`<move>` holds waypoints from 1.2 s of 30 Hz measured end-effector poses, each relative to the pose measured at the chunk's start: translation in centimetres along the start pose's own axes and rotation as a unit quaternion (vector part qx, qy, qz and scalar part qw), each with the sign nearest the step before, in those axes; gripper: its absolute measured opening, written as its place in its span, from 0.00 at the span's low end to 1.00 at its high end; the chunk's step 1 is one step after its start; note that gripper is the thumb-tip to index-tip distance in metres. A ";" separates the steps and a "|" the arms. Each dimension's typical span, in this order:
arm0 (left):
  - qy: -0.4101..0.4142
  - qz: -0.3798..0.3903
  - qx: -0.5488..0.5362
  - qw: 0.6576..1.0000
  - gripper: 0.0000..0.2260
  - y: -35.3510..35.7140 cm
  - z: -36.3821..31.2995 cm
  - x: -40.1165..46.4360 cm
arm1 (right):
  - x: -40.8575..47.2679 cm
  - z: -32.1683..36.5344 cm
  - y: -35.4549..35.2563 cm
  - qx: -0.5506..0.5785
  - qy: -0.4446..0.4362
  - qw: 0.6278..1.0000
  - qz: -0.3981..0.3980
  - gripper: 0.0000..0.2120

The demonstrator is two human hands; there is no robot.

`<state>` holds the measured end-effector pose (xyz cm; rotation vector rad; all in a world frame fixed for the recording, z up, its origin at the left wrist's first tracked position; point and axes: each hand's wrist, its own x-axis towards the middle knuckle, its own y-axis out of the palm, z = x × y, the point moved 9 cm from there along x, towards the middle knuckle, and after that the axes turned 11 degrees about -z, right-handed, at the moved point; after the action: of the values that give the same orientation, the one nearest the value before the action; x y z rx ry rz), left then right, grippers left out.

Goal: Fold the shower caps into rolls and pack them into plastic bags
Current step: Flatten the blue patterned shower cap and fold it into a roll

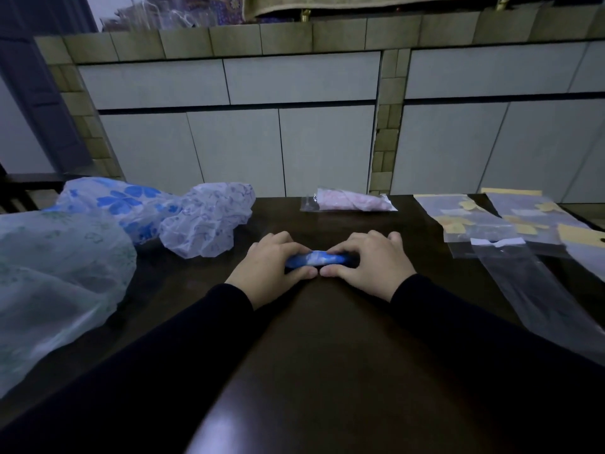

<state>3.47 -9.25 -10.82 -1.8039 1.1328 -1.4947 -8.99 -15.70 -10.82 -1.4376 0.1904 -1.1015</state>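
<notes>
At the middle of the dark table (327,339), both hands close on one rolled shower cap (316,259). The left hand (271,267) curls its fingers over the roll's left end, thumb tucked along the near side; the right hand (368,263) does the same on the right end. The two thumb tips nearly meet just in front of the roll. The roll is blue and white, tight and slim, and its long axis runs left to right across the table, parallel to the near edge. It lies under the fingers and between the two palms, only its middle stretch showing. Black sleeves cover both forearms.

To the left lie three loose, unrolled caps: a white one with faint purple print (209,221) nearest the left hand, one with bold blue flowers (114,198) behind it, and a large pale one with green print (55,273) at the table's left edge. Beyond the hands, near the far edge, one packed plastic bag (348,201) holds a pink roll. To the right sit two stacks of flat clear bags with yellow strips (471,217) (530,214), and one long empty clear bag (527,283) lies angled toward the near right, well apart from the right hand.
</notes>
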 end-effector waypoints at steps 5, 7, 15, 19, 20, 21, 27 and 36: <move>0.000 0.006 0.003 1.000 0.12 0.1 -0.6 0.0 | 0.3 0.6 -0.1 0.006 -0.027 1.000 0.000 0.13; 0.011 0.016 -0.007 1.000 0.12 0.2 -1.0 -0.2 | 0.1 0.6 -0.1 0.018 -0.029 0.999 0.016 0.13; 0.014 0.023 -0.033 0.999 0.13 -0.2 -0.9 -0.7 | -1.0 1.6 -1.0 0.035 -0.075 0.997 0.012 0.11; 0.022 0.013 -0.014 1.000 0.11 -0.4 -1.6 -0.8 | -1.1 1.1 -1.2 0.015 -0.070 0.997 0.035 0.14; 0.029 0.006 -0.006 1.000 0.11 -0.5 -1.9 -0.9 | -1.2 1.0 -1.2 0.017 -0.061 0.997 0.039 0.14; 0.038 -0.009 0.003 0.999 0.11 -0.6 -2.2 -1.0 | -1.4 0.9 -1.2 0.023 -0.051 0.997 0.044 0.13; 0.067 -0.099 0.012 0.993 0.11 -0.7 -4.6 -0.5 | -3.4 -4.3 -4.8 0.043 0.103 0.994 0.019 0.23; 0.105 -0.126 -0.006 0.986 0.12 1.7 -10.9 2.1 | -10.6 -13.6 -9.7 -0.191 0.317 0.929 0.011 0.20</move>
<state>-7.42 -10.73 -8.47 -1.8890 1.0383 -1.8648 -28.79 -15.45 -10.68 -1.3575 0.9222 -1.5441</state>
